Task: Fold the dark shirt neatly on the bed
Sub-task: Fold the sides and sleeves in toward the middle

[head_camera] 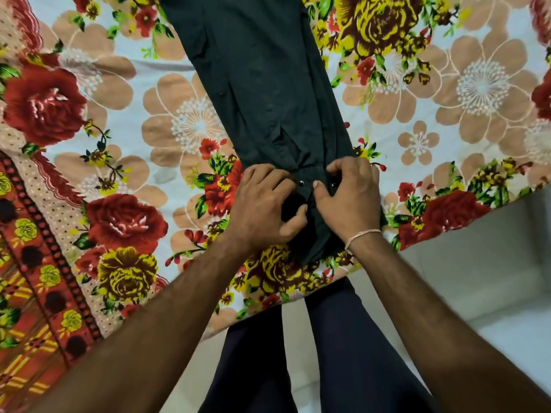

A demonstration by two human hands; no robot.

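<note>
Fingers [277, 186] of both hands curl down onto the near end of the dark shirt [262, 84].

Left hand [265, 207] has its fingers bent and its thumb pressed in, pinching a bunch of the dark cloth; the right hand [348, 195], just beside it, is likewise half-closed, thumb tip and curled fingers gripping the fabric by a small button [301, 183] that sits between the two hands. A thin thread band [362, 234] circles the right wrist. From the fingers the shirt runs away as a long narrow strip, lying flat on the floral bedsheet [119, 120]. Below the hands the shirt's end stops near the bed edge, with dark trousers [343, 338] and pale floor [477, 278] beyond it.
</note>
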